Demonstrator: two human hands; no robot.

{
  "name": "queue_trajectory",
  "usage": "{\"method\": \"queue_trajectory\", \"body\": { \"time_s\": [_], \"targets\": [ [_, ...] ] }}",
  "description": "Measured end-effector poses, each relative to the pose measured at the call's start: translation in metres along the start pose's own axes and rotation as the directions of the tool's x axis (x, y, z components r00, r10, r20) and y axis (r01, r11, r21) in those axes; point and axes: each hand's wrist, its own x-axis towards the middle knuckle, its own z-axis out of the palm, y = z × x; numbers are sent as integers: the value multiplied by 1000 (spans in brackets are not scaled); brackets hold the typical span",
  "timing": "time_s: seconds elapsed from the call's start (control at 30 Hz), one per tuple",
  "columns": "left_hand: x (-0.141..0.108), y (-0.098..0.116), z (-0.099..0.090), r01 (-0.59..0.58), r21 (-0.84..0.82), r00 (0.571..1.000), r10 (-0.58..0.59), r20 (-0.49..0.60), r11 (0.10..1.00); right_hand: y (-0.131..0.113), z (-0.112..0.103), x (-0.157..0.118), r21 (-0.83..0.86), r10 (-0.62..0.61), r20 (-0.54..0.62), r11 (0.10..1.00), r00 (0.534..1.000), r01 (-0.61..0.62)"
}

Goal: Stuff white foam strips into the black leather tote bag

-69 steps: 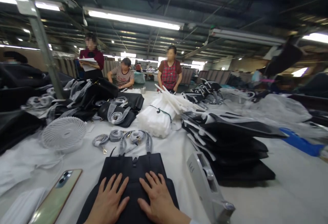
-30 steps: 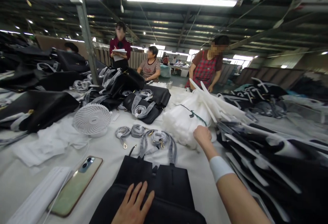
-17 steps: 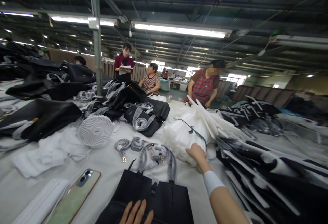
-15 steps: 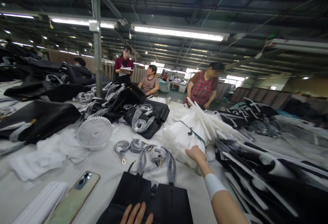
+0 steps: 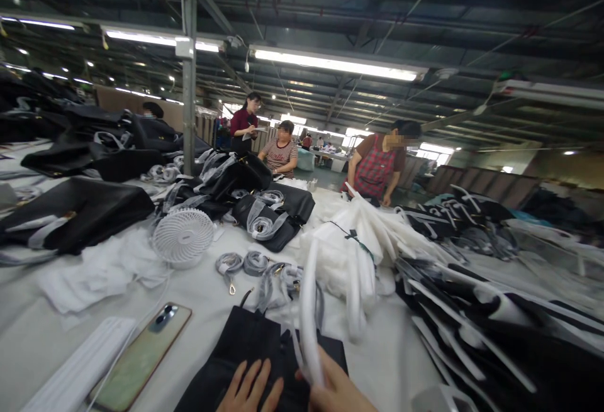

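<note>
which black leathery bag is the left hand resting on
The flat black leathery bag at bottom centre, under the left hand; other bags lie aside or farther back.

Two bare hands (image 5: 250, 392), one phone (image 5: 144, 358), one fan (image 5: 183, 236), one post (image 5: 189, 110), three coiled straps (image 5: 229, 262) beyond front bag (image 5: 236, 341).

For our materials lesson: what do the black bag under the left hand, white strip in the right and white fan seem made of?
The black bag: probably leather or imitation leather, from its smooth, dull panels. The white strip: perhaps foam, being thick and bent in a curve; blur hides its finish. The white fan: likely moulded plastic, low sheen, with thin, even ribs.
</note>
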Motion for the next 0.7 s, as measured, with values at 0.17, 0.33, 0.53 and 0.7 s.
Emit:
{"method": "queue_trajectory", "body": {
  "time_s": [0.17,0.33,0.53,0.7],
  "targets": [
    [7,7,-42,191,-261,946,-107,307,946,-21,14,-40,-323,-169,201,919,965,229],
    [17,1,-65,367,-381,865,-160,475,849,9,-17,-28,-578,24,-149,809,989,-106],
    [21,-4,-69,373,-412,868,-155,473,832,70,-47,-22,-553,103,-182,811,978,-188],
    [23,-7,-72,394,-436,876,-186,446,809,71,-50,-32,-454,68,-139,882,988,-124]
  ]
}}
